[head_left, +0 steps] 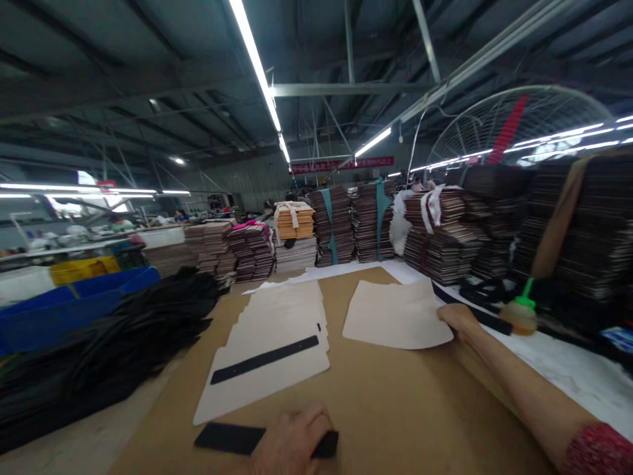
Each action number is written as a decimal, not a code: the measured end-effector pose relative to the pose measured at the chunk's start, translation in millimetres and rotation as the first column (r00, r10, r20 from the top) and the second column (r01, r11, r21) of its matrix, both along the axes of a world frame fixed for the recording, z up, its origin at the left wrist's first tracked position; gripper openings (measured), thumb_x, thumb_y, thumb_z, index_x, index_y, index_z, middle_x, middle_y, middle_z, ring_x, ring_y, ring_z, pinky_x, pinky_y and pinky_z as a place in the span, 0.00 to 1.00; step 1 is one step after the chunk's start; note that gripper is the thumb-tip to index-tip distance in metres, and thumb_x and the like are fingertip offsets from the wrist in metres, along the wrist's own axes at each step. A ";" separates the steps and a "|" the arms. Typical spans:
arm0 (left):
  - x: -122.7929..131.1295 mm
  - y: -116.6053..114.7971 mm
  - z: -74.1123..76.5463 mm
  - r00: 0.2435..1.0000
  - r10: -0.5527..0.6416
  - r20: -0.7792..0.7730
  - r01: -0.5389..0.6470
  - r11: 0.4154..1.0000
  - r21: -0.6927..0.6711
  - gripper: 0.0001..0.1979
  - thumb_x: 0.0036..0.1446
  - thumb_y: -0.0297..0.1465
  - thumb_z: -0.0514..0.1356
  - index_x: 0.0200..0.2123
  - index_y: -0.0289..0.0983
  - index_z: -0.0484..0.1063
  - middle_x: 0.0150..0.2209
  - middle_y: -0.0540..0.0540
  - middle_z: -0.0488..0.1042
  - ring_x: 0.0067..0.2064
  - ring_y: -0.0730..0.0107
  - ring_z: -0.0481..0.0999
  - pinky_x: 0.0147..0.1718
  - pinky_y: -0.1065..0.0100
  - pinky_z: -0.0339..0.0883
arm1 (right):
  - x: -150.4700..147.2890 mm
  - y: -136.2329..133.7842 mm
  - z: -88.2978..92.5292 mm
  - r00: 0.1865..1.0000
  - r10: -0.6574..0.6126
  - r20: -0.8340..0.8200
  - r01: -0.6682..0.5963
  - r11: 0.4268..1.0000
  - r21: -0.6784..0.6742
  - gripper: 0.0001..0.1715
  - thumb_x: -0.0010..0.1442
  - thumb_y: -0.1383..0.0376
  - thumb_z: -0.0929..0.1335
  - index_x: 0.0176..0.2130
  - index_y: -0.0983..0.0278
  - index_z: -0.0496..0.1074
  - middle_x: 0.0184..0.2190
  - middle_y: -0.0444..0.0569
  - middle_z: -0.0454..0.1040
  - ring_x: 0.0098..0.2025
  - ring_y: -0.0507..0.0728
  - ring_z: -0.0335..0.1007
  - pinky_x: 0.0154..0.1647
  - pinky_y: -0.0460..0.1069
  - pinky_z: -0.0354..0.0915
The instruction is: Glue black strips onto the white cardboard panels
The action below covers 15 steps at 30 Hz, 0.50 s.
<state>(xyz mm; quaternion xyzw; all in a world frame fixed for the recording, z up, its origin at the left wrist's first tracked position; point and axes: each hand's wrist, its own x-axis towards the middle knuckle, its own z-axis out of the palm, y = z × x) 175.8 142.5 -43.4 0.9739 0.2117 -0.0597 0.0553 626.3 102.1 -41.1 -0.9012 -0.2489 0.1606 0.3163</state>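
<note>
My left hand (pixel 293 441) is closed over a black strip (pixel 230 438) near the front of the brown board. Its fingers curl around the strip's right part. At the right, my right hand (pixel 459 319) pinches the right edge of a cream-coloured flat panel (pixel 390 315), whose near right corner bends up slightly. Left of that panel lies a fanned row of overlapping cream panels (pixel 281 316). Across the nearest of them rests another black strip (pixel 264 359), slanted, with a small dark piece (pixel 319 327) beyond its right end.
A brown board (pixel 386 402) covers the work surface. Black fabric (pixel 123 330) heaps up at the left beside a blue bin (pixel 74 300). Bundled stacks of dark panels (pixel 331 224) line the back. A glue bottle with green cap (pixel 521 313) stands at the right, below a large fan (pixel 519 125).
</note>
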 end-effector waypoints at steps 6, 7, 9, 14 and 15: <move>-1.0 -33.1 30.6 0.998 -0.052 -0.044 0.059 0.986 0.156 0.16 0.57 0.22 0.50 0.47 0.39 0.67 0.48 0.43 0.73 0.45 0.58 0.76 0.44 0.58 0.72 | -67.7 -108.6 3.1 0.998 -0.027 -0.051 0.030 0.998 0.049 0.10 0.61 0.62 0.68 0.37 0.67 0.73 0.32 0.51 0.76 0.32 0.54 0.73 0.29 0.48 0.68; -2.1 -38.2 34.1 0.997 -0.070 -0.045 0.077 0.983 0.165 0.16 0.58 0.22 0.49 0.46 0.38 0.68 0.48 0.42 0.73 0.44 0.57 0.77 0.43 0.57 0.73 | -77.6 -124.0 4.3 0.999 -0.025 -0.048 0.028 0.998 0.057 0.07 0.58 0.64 0.68 0.32 0.67 0.73 0.29 0.51 0.75 0.29 0.55 0.72 0.26 0.48 0.66; -5.5 -48.4 40.9 0.995 -0.096 -0.030 0.099 0.981 0.169 0.15 0.57 0.22 0.49 0.45 0.37 0.68 0.47 0.40 0.73 0.43 0.55 0.77 0.42 0.55 0.73 | -96.1 -152.0 5.7 0.999 -0.012 -0.038 0.015 0.997 0.071 0.06 0.53 0.67 0.68 0.25 0.64 0.71 0.22 0.51 0.74 0.25 0.56 0.71 0.22 0.48 0.62; -20.5 -72.0 58.5 0.997 -0.075 0.023 0.070 0.982 0.174 0.19 0.51 0.20 0.52 0.46 0.38 0.68 0.49 0.40 0.73 0.44 0.54 0.77 0.43 0.55 0.72 | -135.1 -206.8 1.3 0.999 0.042 0.012 -0.043 0.995 0.087 0.06 0.47 0.68 0.65 0.21 0.61 0.69 0.16 0.46 0.69 0.21 0.55 0.68 0.21 0.47 0.60; -24.0 -75.6 61.5 0.998 -0.052 0.033 0.045 0.984 0.173 0.20 0.51 0.20 0.52 0.47 0.38 0.68 0.49 0.40 0.73 0.44 0.54 0.77 0.43 0.55 0.72 | -141.7 -215.0 -0.3 0.998 0.051 0.025 -0.053 0.995 0.089 0.05 0.46 0.68 0.65 0.21 0.61 0.70 0.16 0.46 0.69 0.21 0.55 0.68 0.22 0.47 0.61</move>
